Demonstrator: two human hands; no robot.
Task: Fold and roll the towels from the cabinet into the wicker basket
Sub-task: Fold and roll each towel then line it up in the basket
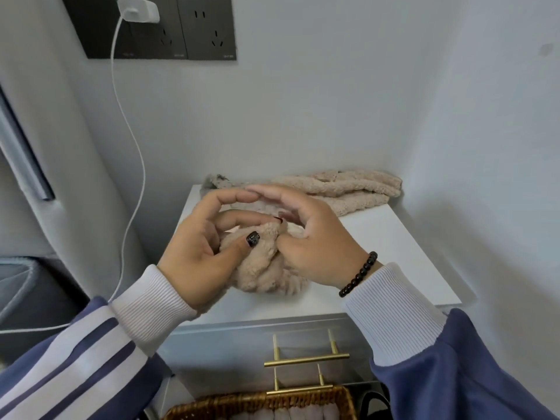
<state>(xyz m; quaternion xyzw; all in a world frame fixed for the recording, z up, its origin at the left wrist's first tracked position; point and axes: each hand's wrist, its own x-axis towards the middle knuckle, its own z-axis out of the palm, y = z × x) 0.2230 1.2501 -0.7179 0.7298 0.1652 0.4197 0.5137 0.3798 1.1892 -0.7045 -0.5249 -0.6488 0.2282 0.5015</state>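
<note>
- Rolling step: left hand (200,247) and right hand (315,247) pinch the beige towel roll (266,274) on the white cabinet top (394,253).
- Next, likely: keep it tight, lower into the wicker basket (242,403).

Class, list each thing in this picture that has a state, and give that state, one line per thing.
Rolled towel: rolled, on the cabinet top, held by both hands.
Second towel: loosely folded, lying at the back.
Left hand: gripping the roll.
Right hand: gripping the roll.
Basket: below, already holding towels.
Charger: plugged in.
</note>
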